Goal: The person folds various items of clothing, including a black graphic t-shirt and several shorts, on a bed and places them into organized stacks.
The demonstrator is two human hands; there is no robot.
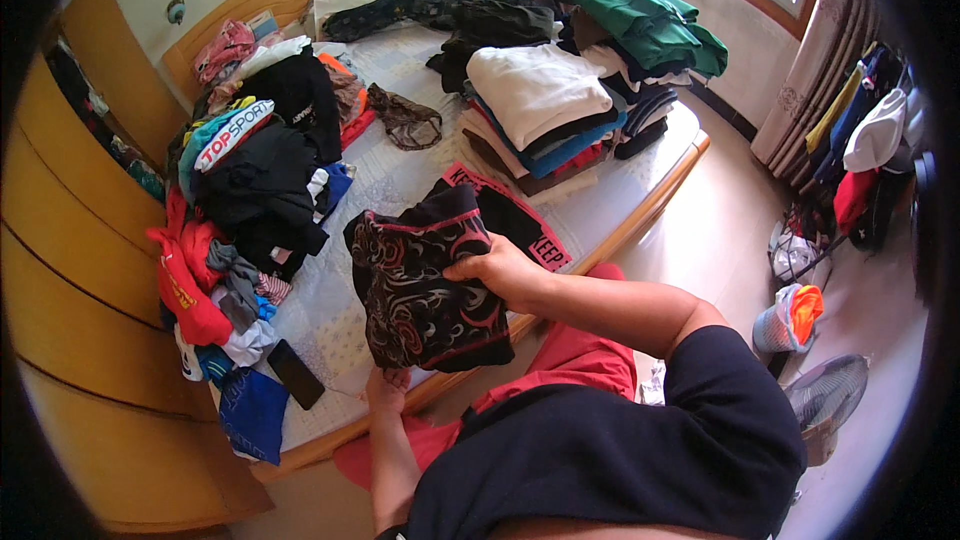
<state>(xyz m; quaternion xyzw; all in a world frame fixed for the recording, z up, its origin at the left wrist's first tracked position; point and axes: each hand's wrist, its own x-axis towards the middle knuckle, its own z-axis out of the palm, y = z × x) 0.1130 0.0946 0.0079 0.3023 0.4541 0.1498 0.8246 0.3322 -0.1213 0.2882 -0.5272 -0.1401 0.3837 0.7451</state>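
A folded black garment with a red and grey swirl pattern (420, 292) is held up over the bed's near edge. My right hand (506, 270) grips its right side, thumb on top and fingers beneath. At its lower left edge is my left hand (388, 388), partly hidden under the cloth and closed on that edge. Just beyond the garment lies a black piece of clothing with a pink lettered band (551, 251), flat on the bed sheet. A dark phone (295, 375) rests near the bed's corner, left of my left hand.
Mixed clothes (255, 180) lie heaped along the bed's left side. Folded stacks, one topped by a white garment (536, 90), another by a green one (645, 22), stand at the right. A brown sheer garment (409, 120) lies between. A fan (829, 397) and a small basket (776, 330) stand on the floor.
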